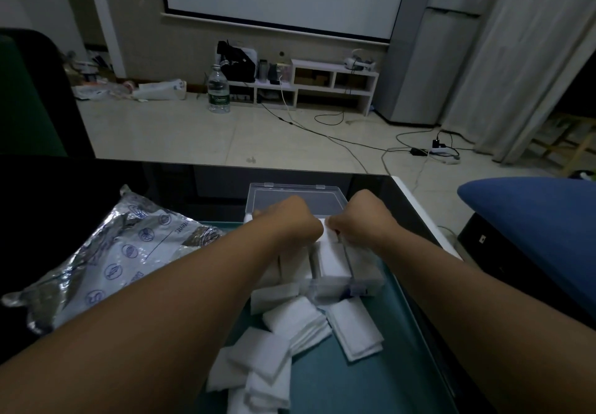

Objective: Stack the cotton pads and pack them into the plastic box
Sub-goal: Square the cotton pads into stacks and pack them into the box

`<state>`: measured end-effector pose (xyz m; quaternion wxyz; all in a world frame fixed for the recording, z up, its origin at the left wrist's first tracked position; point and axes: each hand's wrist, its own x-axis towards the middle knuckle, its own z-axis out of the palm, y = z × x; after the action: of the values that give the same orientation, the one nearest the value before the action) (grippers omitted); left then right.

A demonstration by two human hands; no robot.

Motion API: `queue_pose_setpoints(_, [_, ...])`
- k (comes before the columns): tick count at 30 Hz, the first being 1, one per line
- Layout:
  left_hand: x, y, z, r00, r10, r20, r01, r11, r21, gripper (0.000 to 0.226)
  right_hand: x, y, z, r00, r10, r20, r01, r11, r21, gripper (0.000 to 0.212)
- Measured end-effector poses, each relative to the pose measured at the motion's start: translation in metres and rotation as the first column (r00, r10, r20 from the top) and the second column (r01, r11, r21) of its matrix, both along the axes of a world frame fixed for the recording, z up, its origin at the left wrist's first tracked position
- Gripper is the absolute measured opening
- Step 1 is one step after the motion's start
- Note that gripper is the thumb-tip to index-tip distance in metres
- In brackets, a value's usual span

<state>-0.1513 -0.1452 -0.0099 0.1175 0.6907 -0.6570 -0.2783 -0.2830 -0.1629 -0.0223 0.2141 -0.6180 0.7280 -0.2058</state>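
A clear plastic box [364, 279] sits on the teal mat [338, 384], its lid [296, 192] lying open on the far side. White cotton pads stand packed in rows inside the box [332, 263]. My left hand [290, 220] and my right hand [361, 220] are both over the far end of the box, fingers curled down onto a stack of pads [329, 236] between them. The fingertips are hidden behind the knuckles. Loose cotton pads [290, 326] lie scattered on the mat in front of the box.
A crumpled silver foil bag [125, 252] lies at the left on the dark glass table [180, 181]. A blue cushion [529, 220] is at the right, beyond the table's edge. Floor with cables and a water bottle [218, 89] lies beyond.
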Motion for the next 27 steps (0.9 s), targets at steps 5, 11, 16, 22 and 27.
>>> queue_pose_setpoints(5, [0.0,-0.003,0.0,0.996,0.05,-0.072,-0.048,0.999,0.024,0.01,0.002,0.006,-0.006,0.992,0.038,-0.12,-0.046,0.997,-0.064,0.024])
queue_pose_setpoints(11, [0.002,-0.01,-0.006,0.99,0.094,-0.105,-0.094,0.996,0.006,0.015,-0.002,0.004,-0.009,1.0,0.007,0.001,-0.007,0.998,-0.062,0.024])
queue_pose_setpoints(16, [0.002,-0.01,-0.006,0.985,0.115,-0.13,-0.119,0.993,-0.022,0.022,-0.008,0.004,-0.004,0.993,-0.018,0.117,0.02,1.0,-0.021,0.023])
queue_pose_setpoints(22, [-0.004,-0.006,-0.004,0.988,0.152,0.013,-0.151,0.988,-0.045,0.03,-0.007,0.008,-0.007,0.998,-0.047,0.05,0.048,0.999,-0.013,0.026])
queue_pose_setpoints(27, [-0.005,-0.007,-0.004,0.987,0.15,0.052,-0.148,0.988,-0.033,0.027,-0.008,0.008,-0.007,0.999,-0.028,0.019,0.028,0.999,-0.026,0.026])
